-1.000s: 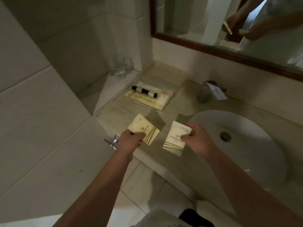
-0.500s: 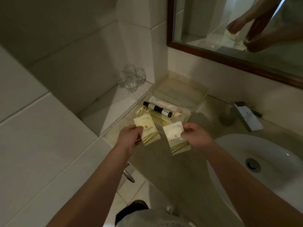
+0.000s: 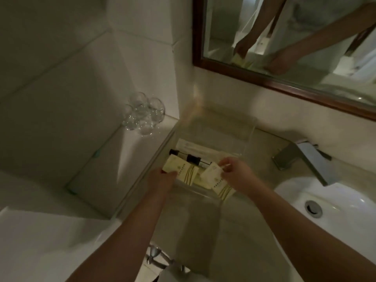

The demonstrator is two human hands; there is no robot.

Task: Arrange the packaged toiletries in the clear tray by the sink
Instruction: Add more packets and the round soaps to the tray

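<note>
The clear tray (image 3: 249, 137) sits on the beige counter, left of the sink, against the wall. Inside it lie two small black-capped bottles (image 3: 191, 158) and a long white packet (image 3: 195, 147). My left hand (image 3: 161, 180) is shut on a cream packet with gold stripes (image 3: 182, 169), held over the tray's front left part. My right hand (image 3: 237, 173) pinches a second cream packet (image 3: 216, 181) over the tray's front edge, tilted down to the right. The two packets are side by side, almost touching.
Clear drinking glasses (image 3: 143, 115) stand on the white ledge left of the tray. A metal tap (image 3: 305, 157) and the white basin (image 3: 335, 208) with its drain are to the right. A wood-framed mirror (image 3: 264, 78) hangs above.
Both hands have carried their packets forward from above the counter to over the tray. The view has shifted closer to the tray.
</note>
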